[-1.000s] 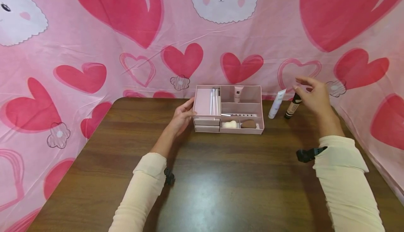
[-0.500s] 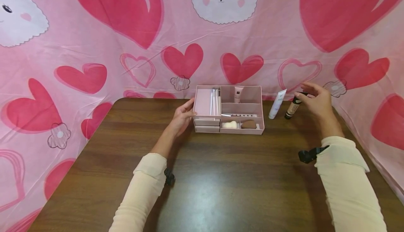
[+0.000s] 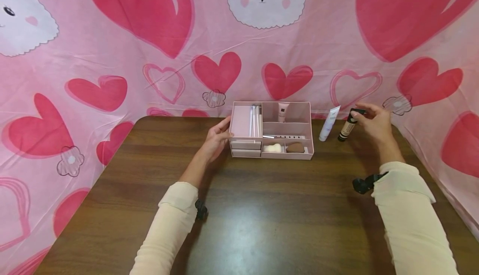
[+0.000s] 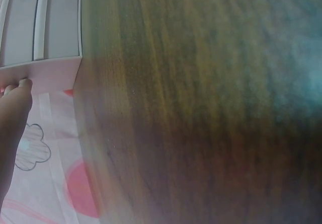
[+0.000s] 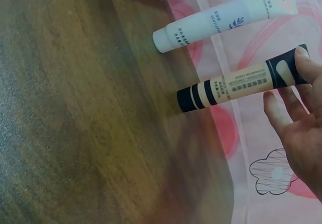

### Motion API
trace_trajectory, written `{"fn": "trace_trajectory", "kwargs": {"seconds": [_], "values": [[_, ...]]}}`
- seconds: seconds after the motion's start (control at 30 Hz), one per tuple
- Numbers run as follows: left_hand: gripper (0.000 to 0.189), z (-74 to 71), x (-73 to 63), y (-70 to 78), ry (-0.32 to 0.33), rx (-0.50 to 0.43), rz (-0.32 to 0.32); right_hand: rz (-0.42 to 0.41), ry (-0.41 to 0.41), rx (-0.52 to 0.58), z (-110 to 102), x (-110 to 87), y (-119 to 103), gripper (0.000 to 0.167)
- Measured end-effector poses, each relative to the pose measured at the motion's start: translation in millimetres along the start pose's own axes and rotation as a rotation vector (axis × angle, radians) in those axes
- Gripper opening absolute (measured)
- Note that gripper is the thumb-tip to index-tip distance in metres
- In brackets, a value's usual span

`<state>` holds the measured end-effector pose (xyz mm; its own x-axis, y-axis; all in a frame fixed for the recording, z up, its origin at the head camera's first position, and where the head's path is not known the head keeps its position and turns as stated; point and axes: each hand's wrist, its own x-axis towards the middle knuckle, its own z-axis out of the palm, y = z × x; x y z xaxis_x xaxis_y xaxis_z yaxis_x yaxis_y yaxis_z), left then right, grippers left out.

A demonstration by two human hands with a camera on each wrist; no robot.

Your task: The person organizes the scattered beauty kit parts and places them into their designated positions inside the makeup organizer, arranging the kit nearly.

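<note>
My right hand pinches the flat top end of a beige-and-black foundation tube. The tube stands upright on its black cap at the right rear of the table. Close to its left stands a white tube, also cap down. At the table's rear middle is a pink desktop organizer. My left hand rests against the organizer's left side, its fingers extended along the wall. In the left wrist view those fingertips touch the pink side panel below the drawer fronts.
The organizer holds a small pink tube, several slim brushes, a white sponge and a brown sponge. A pink heart-print cloth hangs right behind the brown wooden table.
My right hand has come down onto the foundation tube's top and now pinches it. The left hand, the organizer and the white tube stay where they were.
</note>
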<state>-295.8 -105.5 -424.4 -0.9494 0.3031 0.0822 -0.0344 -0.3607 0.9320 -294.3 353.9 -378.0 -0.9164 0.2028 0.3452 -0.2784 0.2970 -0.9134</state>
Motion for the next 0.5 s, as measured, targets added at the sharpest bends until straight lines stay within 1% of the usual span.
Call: {"fn": "trace_trajectory", "kwargs": {"seconds": [0.1,0.3,0.4,0.5], "values": [[0.076,0.0,0.2,-0.2,0.000,-0.005,0.004,0.006,-0.009,0.029,1.6,-1.4,0.4,0.041],[0.076,-0.3,-0.5,-1.3,0.002,-0.012,0.008,-0.001,0.004,0.075,6.1,-3.7,1.0,0.043],[0.076,-0.6,-0.6,-1.3,0.001,-0.011,0.007,-0.003,0.012,0.111,7.3,-3.9,2.7,0.042],[0.077,-0.3,-0.8,-0.8,-0.001,-0.011,0.007,-0.004,0.013,0.172,8.4,-3.8,5.2,0.043]]}}
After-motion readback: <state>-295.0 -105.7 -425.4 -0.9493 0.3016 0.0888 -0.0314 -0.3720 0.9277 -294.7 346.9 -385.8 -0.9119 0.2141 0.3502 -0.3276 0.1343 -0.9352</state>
